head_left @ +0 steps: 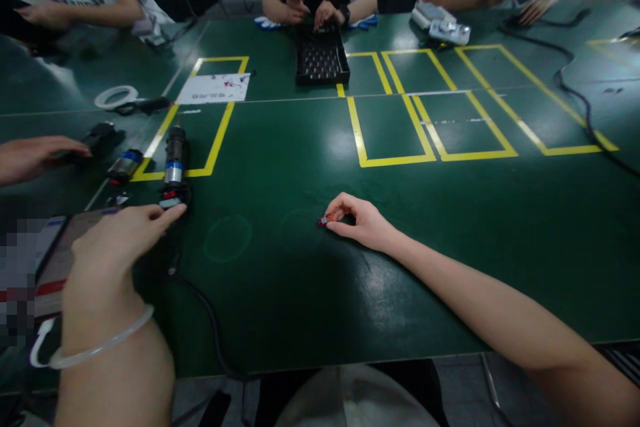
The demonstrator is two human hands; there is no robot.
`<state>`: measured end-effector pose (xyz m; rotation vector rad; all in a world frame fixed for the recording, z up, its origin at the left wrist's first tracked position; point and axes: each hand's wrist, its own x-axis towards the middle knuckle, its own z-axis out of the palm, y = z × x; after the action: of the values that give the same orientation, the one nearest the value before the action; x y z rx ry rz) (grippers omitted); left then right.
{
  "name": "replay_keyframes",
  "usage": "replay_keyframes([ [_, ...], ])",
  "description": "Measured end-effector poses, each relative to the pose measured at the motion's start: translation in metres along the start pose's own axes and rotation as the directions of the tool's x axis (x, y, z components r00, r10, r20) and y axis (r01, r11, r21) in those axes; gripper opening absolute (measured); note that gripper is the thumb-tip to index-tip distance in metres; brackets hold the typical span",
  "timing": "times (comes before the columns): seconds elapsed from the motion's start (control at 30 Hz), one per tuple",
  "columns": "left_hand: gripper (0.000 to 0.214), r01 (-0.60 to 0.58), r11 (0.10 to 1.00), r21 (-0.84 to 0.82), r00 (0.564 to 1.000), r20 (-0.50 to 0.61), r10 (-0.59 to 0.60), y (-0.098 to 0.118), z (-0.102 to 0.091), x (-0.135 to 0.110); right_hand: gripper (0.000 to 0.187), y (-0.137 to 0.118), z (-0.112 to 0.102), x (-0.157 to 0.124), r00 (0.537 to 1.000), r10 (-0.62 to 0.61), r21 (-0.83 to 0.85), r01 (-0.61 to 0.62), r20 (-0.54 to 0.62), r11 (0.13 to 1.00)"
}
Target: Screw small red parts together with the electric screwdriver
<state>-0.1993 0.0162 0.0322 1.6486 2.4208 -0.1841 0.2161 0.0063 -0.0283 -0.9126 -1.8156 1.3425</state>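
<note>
My right hand (pixel 359 221) rests on the green table (pixel 300 167), its fingers pinched round a small red and black part (pixel 326 219). My left hand (pixel 120 235) reaches out to the left, fingers extended and together, the fingertips touching the near end of a black electric screwdriver (pixel 174 163) with a blue and silver band. The screwdriver lies on the table with its cable trailing toward me. A clear bangle sits on my left wrist.
Yellow tape rectangles (pixel 390 137) mark the table. A black tray (pixel 321 57) lies at the far side before a person holding a red tool. Another person's hand (pixel 35 153) lies at left near black parts. A tablet (pixel 55 260), white tape roll (pixel 116 96) and paper (pixel 215 88) lie at left.
</note>
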Motion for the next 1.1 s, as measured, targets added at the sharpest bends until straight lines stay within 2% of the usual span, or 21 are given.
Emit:
replay_keyframes([
  [0.1,0.078,0.088,0.983,0.160,0.990,0.095,-0.104,0.024,-0.002,-0.011,0.015,0.003,0.001,0.000,1.000,-0.009,0.007,0.009,-0.002,1.000],
  [0.23,0.071,-0.058,0.963,0.265,0.998,0.045,0.048,0.056,0.004,-0.021,0.021,0.004,0.001,0.001,1.000,-0.002,0.019,0.002,-0.006,1.000],
  [0.37,0.067,-0.150,0.946,0.288,0.986,-0.024,0.164,0.080,0.015,-0.028,0.017,0.002,0.001,0.001,1.000,0.020,0.013,-0.020,-0.005,1.000],
  [0.6,0.059,-0.211,0.927,0.311,0.962,-0.102,0.254,0.117,0.026,-0.053,0.017,0.005,0.002,0.002,1.000,0.020,0.058,-0.019,-0.008,0.998],
  [0.73,0.055,-0.253,0.913,0.320,0.942,-0.133,0.308,0.134,0.034,-0.066,0.015,0.006,0.000,0.002,0.999,-0.015,0.013,0.016,-0.036,1.000],
  [0.83,0.054,-0.335,0.883,0.329,0.905,-0.147,0.398,0.143,0.041,-0.077,0.014,0.006,-0.002,0.002,0.996,-0.044,-0.034,0.041,-0.082,0.999],
  [0.9,0.052,-0.417,0.849,0.323,0.865,-0.145,0.480,0.149,0.045,-0.085,0.014,0.007,-0.002,0.003,0.993,-0.046,-0.053,0.040,-0.105,0.998],
  [1.1,0.044,-0.661,0.720,0.209,0.702,-0.165,0.693,0.162,0.061,-0.111,0.018,0.009,0.000,0.003,0.986,-0.069,-0.100,0.054,-0.154,0.994],
])
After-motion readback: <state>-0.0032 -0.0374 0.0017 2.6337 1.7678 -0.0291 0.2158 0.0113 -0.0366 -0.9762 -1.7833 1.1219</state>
